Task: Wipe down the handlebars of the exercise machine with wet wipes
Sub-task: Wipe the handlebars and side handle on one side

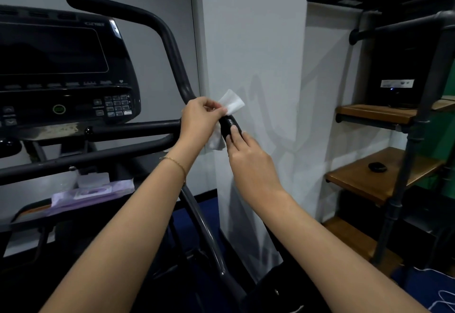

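The left hand (199, 120) holds the wet wipe (232, 102) against the black end of the right handlebar (230, 124). Its grip is closed in a pinch, thumb and fingertips on the sheet. One corner of the wipe stands up above the bar and the rest hangs below behind the hand. The right hand (248, 155) has an open grip and holds nothing; its straight fingers (235, 133) rest on the handlebar end just below the wipe. A thin bracelet (176, 163) sits on the left wrist.

The console (61, 66) carries a brand mark at its top edge, too blurred to read. A green round button (59, 109) and a number keypad (117, 106) show below the dark screen; the key legends are illegible. A purple wipes pack (91, 193) lies on the machine's tray, its lettering unreadable. On the wooden shelf (369, 113) to the right stands a black device (397, 66) with a white label (397, 83), the text too small to read.
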Motion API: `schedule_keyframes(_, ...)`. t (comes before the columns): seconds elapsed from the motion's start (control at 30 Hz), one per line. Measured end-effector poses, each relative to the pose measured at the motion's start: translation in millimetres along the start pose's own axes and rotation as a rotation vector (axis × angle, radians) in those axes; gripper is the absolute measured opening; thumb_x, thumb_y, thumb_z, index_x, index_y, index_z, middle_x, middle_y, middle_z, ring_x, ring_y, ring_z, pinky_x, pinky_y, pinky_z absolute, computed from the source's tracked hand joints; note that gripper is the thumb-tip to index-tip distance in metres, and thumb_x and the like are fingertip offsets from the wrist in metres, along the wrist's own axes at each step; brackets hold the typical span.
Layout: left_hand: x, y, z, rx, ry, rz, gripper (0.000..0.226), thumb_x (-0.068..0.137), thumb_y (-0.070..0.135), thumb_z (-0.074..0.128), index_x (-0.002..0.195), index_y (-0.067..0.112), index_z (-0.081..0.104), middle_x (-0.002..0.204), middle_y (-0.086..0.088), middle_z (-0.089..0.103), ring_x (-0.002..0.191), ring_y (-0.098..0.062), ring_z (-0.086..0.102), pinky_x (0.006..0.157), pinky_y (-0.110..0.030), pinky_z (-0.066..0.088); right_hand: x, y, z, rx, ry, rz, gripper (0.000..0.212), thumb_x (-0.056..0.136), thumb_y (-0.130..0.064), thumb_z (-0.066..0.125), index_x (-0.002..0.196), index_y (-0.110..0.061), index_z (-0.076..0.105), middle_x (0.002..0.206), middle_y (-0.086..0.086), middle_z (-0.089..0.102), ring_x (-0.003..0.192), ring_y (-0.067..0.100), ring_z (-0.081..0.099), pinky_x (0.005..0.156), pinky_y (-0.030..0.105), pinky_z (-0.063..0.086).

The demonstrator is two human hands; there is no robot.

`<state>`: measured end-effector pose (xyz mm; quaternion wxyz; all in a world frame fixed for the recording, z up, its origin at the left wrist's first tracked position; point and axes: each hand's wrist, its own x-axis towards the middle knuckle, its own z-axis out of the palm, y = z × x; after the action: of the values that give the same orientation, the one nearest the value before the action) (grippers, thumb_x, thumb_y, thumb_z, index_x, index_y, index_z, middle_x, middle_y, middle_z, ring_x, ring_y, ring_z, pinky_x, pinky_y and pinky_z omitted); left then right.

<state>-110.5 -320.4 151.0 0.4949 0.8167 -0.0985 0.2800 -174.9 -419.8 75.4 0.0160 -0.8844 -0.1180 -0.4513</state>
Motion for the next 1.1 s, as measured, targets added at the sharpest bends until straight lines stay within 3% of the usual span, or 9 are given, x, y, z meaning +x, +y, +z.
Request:
schedule_keyframes(0.2, -4, -3, 0, 0.048, -0.009, 0.107, 0.013, 0.083, 0.02, 0.07, 0.089, 0.008, 0.073, 0.077, 0.002, 0.064, 0.073, -0.009, 0.057, 0.066, -0.011, 0.043, 0, 3, 3, 0.024, 0.05, -0.022, 0.061, 0.037, 0.007, 0.086, 0.096, 0.001, 0.073, 0.105, 0.015, 0.071, 0.082, 0.024, 0.07, 0.051, 0.021, 0.054)
schedule_keyframes(0.33, 8, 8, -5, 0.13, 0.002, 0.088, 0.018, 0.086, 0.019, 0.066, 0.097, 0.006, 0.073, 0.09, -0.006, 0.069, 0.077, -0.009, 0.055, 0.066, -0.014, 0.04, 3, 3, 3, 0.042, 0.014, -0.006, 0.055, 0.041, 0.003, 0.088, 0.093, -0.002, 0.074, 0.104, 0.012, 0.072, 0.081, 0.023, 0.07, 0.049, 0.02, 0.052)
schedule_keyframes(0.43, 0, 13, -6, 0.212, -0.104, 0.151, 0.017, 0.085, 0.019, 0.066, 0.094, 0.008, 0.074, 0.088, -0.002, 0.07, 0.079, -0.008, 0.057, 0.058, -0.001, 0.038, 6, 15, -3, 0.239, 0.049, 0.033, 0.033, 0.069, -0.001, 0.075, 0.101, -0.005, 0.071, 0.108, 0.01, 0.07, 0.087, 0.027, 0.067, 0.063, 0.026, 0.053)
schedule_keyframes(0.57, -14, 11, -12, 0.201, -0.28, 0.164, 0.016, 0.086, 0.017, 0.065, 0.095, 0.008, 0.075, 0.088, 0.0, 0.069, 0.078, -0.01, 0.061, 0.066, -0.006, 0.045, 13, 37, -26, 0.612, 0.202, 0.286, 0.029, 0.09, -0.012, 0.056, 0.119, -0.008, 0.061, 0.116, 0.008, 0.06, 0.104, 0.023, 0.056, 0.092, 0.028, 0.043)
schedule_keyframes(0.63, -11, 13, -17, 0.127, -0.351, 0.112, 0.017, 0.087, 0.009, 0.063, 0.099, 0.005, 0.073, 0.087, -0.004, 0.069, 0.075, -0.011, 0.061, 0.071, -0.013, 0.052, 22, 34, -31, 0.607, 0.181, 0.303, 0.029, 0.089, -0.015, 0.059, 0.117, -0.008, 0.063, 0.118, 0.007, 0.059, 0.105, 0.022, 0.056, 0.093, 0.031, 0.045)
schedule_keyframes(0.77, -5, 16, -26, -0.021, -0.392, -0.052, 0.027, 0.092, -0.007, 0.044, 0.11, -0.006, 0.064, 0.085, -0.014, 0.065, 0.068, -0.016, 0.061, 0.061, -0.013, 0.054, 33, 19, -16, 0.521, -0.011, 0.316, 0.027, 0.088, -0.024, 0.06, 0.111, -0.01, 0.066, 0.111, 0.008, 0.063, 0.1, 0.024, 0.058, 0.084, 0.032, 0.046)
schedule_keyframes(0.87, 7, -2, -33, 0.378, -0.181, 0.235, 0.043, 0.091, -0.007, 0.037, 0.119, 0.012, 0.065, 0.119, -0.008, 0.064, 0.104, -0.022, 0.061, 0.088, -0.024, 0.049, 33, 16, -10, 0.517, -0.045, 0.336, 0.026, 0.09, -0.021, 0.057, 0.113, -0.013, 0.066, 0.11, 0.008, 0.062, 0.099, 0.025, 0.058, 0.084, 0.037, 0.047)
schedule_keyframes(0.93, 12, -18, -33, 0.535, -0.197, 0.384, 0.054, 0.088, -0.01, 0.036, 0.128, 0.019, 0.059, 0.137, 0.0, 0.054, 0.126, -0.022, 0.05, 0.105, -0.031, 0.04, 34, 19, -10, 0.5, -0.076, 0.354, 0.027, 0.091, -0.021, 0.055, 0.114, -0.013, 0.065, 0.111, 0.008, 0.063, 0.102, 0.025, 0.058, 0.086, 0.035, 0.046)
schedule_keyframes(1.1, 19, -31, -32, 0.451, -0.217, 0.423, 0.053, 0.087, -0.011, 0.037, 0.129, 0.015, 0.058, 0.138, 0.002, 0.053, 0.13, -0.016, 0.047, 0.106, -0.019, 0.033, 55, 17, -15, 0.46, -0.201, 0.381, 0.025, 0.093, -0.02, 0.049, 0.075, -0.004, 0.054, 0.065, 0.008, 0.049, 0.072, 0.031, 0.049, 0.063, 0.032, 0.035)
